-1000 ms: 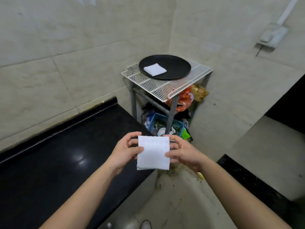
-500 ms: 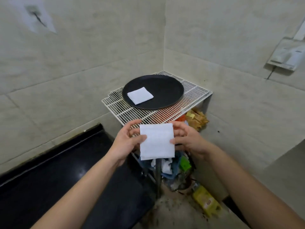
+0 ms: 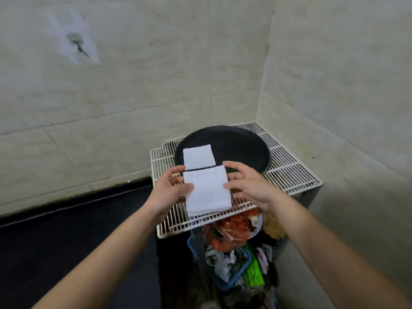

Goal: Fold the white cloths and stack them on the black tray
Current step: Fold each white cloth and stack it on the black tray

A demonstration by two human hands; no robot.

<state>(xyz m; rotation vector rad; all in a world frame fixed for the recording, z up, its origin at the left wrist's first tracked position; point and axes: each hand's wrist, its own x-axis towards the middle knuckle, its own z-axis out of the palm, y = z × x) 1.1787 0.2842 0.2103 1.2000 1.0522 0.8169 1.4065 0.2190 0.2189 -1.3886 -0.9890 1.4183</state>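
Note:
A folded white cloth (image 3: 207, 191) hangs in the air between both hands, just in front of the round black tray (image 3: 243, 148). My left hand (image 3: 170, 188) pinches its left edge with thumb and fingers. My right hand (image 3: 247, 186) pinches its right edge the same way. On the left part of the tray lies another folded white cloth (image 3: 198, 156), flat and square. The held cloth sits over the tray's near rim and the wire rack (image 3: 289, 175) that carries the tray.
The white wire rack stands in the corner of two tiled walls. Under it are a blue basket (image 3: 231, 284) with bags, red packaging (image 3: 231, 230) and other clutter. A black countertop (image 3: 73, 237) runs along the left wall, below my left forearm.
I have come closer to the rack, and both hands have carried the folded cloth forward to the tray's near edge. The grip on the cloth is unchanged.

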